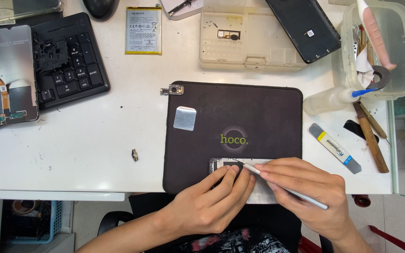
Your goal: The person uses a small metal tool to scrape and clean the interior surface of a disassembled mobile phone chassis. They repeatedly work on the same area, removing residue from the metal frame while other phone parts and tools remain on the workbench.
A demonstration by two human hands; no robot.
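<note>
Both hands work at the near edge of a black mat (258, 117). Left hand (212, 201) presses fingertips on a phone frame (221, 164); right hand (312, 192) pinches a slim white tool (282, 186), its tip on the frame. Farther left lie a small silver plate (184, 118), a battery (143, 30) and a keyboard (66, 65).

I see a matt black cloth work mat (258, 112) on a smooth white laminate table (94, 140). The slim silver tweezers (287, 189) look like polished metal; the clear storage tub (401, 51) is cloudy plastic.
</note>
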